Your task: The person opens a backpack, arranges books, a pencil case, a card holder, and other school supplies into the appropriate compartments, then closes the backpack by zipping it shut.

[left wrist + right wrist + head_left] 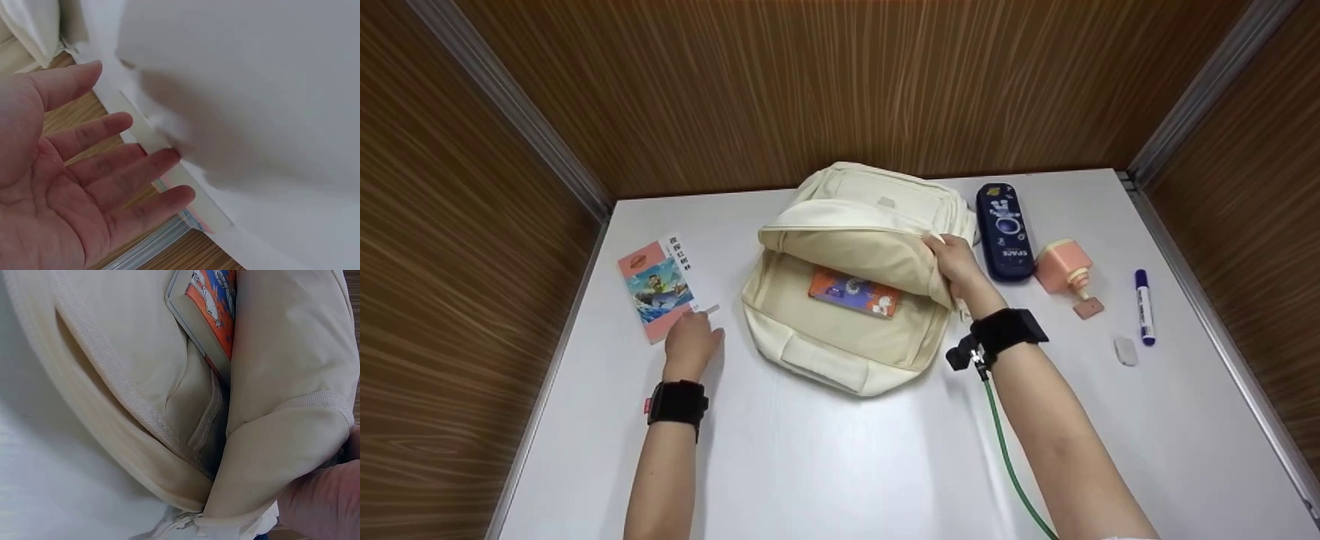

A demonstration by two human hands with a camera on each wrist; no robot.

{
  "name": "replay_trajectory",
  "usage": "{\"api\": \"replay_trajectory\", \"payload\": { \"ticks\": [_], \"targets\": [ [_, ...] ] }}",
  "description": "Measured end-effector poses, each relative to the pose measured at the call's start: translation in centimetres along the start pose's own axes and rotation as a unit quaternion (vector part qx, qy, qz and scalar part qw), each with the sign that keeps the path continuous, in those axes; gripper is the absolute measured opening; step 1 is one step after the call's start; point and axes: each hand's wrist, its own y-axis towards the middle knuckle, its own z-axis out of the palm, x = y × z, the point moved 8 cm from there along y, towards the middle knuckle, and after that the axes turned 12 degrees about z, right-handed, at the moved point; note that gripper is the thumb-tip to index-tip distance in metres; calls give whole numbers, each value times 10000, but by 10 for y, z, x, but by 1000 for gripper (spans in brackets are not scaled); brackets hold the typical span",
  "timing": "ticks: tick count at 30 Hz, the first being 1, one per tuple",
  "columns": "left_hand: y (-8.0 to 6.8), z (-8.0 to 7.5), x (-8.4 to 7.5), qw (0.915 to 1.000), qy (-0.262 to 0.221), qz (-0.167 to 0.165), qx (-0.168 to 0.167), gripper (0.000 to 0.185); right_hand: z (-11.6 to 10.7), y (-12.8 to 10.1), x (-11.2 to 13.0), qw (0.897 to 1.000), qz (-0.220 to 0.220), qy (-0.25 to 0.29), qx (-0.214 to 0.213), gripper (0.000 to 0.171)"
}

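A cream backpack (817, 367) lies unzipped on the white table, its opening facing me. My right hand (958, 268) pinches the edge of its raised front flap (847, 247), holding it up; in the right wrist view part of that hand (320, 500) shows at the flap's edge. Inside the bag rests an orange and purple book (853, 291). At the left, my left hand (690, 345) is at the lower right corner of a pink booklet (658, 289) with a sea picture. In the left wrist view its fingers (135, 180) are loosely extended over the booklet's edge.
Right of the backpack lie a dark blue pencil case (1005, 232), a pink and cream block-like object (1063, 268), a blue-capped white marker (1144, 307) and a small white eraser-like piece (1126, 351). Wood-patterned panels (847, 90) enclose the table. A green cable (1009, 457) trails from the right wrist strap.
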Motion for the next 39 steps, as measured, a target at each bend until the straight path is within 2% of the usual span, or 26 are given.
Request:
{"api": "replay_trajectory", "payload": {
  "ticks": [5, 10, 12, 15, 18, 20, 23, 26, 29, 39],
  "targets": [
    [-5, -3, -9, 9998, -197, 60, -5, 30, 1, 1, -1, 10000, 57, 52, 34, 23],
    [-7, -9, -8, 9989, -240, 72, -397, 24, -1, 0, 0, 9999, 75, -90, -38, 23],
    [-8, -12, -2, 9974, -219, -88, -674, 22, -1, 0, 1, 9999, 61, -116, -45, 24],
    [-11, -17, 11, 9916, -246, -494, -1172, 24, 0, 0, 1, 9999, 57, -113, -38, 24],
    [-17, -19, 26, 9834, -447, -1041, -1419, 43, 0, -1, 1, 9999, 59, -104, -63, 24],
    [-22, -18, 37, 9779, -658, -1438, -1371, 60, 0, -1, 1, 9999, 51, -79, -72, 24],
    [-28, -12, 50, 9708, -941, -1952, -1029, 82, 0, -1, 1, 9999, 25, -43, -93, 25],
    [-34, -5, 58, 9625, -1316, -2267, -696, 97, -1, -1, 1, 9999, -6, -47, -124, 26],
    [-37, 0, 61, 9532, -1707, -2428, -584, 103, -1, -1, 1, 9999, -9, -70, -156, 25],
    [-42, 1, 68, 9339, -2250, -2612, -950, 116, -1, -1, 1, 9995, 12, -242, -183, 23]
  ]
}}
